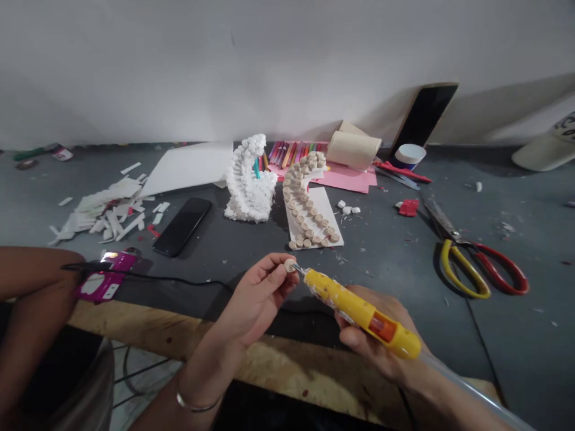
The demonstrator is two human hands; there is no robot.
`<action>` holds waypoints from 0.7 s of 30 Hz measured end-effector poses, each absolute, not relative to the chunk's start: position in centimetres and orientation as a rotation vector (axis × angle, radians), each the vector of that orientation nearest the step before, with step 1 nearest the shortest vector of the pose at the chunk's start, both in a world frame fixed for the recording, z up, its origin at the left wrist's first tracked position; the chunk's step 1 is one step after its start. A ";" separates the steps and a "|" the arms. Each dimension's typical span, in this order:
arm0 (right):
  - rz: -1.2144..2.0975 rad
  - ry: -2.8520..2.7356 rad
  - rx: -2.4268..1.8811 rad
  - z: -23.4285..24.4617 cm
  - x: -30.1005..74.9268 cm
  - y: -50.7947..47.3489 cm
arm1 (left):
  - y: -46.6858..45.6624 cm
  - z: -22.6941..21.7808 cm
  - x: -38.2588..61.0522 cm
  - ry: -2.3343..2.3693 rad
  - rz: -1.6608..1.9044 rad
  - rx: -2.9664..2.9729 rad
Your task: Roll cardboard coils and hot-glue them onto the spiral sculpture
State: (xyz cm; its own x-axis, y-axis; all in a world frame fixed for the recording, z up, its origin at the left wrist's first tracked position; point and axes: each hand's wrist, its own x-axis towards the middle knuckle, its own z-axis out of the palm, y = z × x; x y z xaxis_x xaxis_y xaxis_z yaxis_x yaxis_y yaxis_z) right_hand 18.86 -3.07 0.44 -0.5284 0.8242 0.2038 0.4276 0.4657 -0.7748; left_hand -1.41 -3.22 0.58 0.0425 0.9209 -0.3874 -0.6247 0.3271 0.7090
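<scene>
My left hand (259, 294) pinches a small round beige piece (290, 264) between thumb and fingertips, just above the table's near edge. My right hand (381, 338) grips a yellow glue gun (363, 311) with an orange trigger part, its metal tip touching the beige piece. Behind them on the grey table (395, 251) lies a white card (326, 206) carrying a curved strip covered in several round beige discs (308, 197). Left of it stands a white bumpy curved model (247, 179).
A black phone (182, 226) lies left of the white model, with white paper scraps (108, 209) further left. Yellow-and-red scissors (476, 263) rest at right. Coloured sticks (287, 152), pink paper, a cardboard roll (353, 149) and a small jar (408, 155) sit at the back. A pink device (105, 278) with a black cable is near left.
</scene>
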 end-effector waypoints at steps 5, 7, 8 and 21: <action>0.770 -2.205 -1.005 0.8 18.6 -3.1 | -3.4 0.8 -1.4 0.913 1.219 0.385; 0.736 -2.225 -1.004 0.8 18.6 -3.1 | -3.5 0.8 -1.4 0.909 1.221 0.382; 0.733 -2.234 -1.013 0.7 18.6 -3.1 | -3.5 0.8 -1.4 0.906 1.223 0.382; 0.718 -2.203 -1.045 0.1 18.9 -3.0 | -3.2 0.8 -1.2 0.891 1.212 0.382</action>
State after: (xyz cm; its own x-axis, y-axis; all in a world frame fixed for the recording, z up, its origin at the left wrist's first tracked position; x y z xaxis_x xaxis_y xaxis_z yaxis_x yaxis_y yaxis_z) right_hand 18.95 -3.01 0.13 -0.5169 0.8100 0.2771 0.4910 0.5457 -0.6791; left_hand -1.23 -3.20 0.78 0.0781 0.9197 -0.3848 -0.6421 0.3417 0.6862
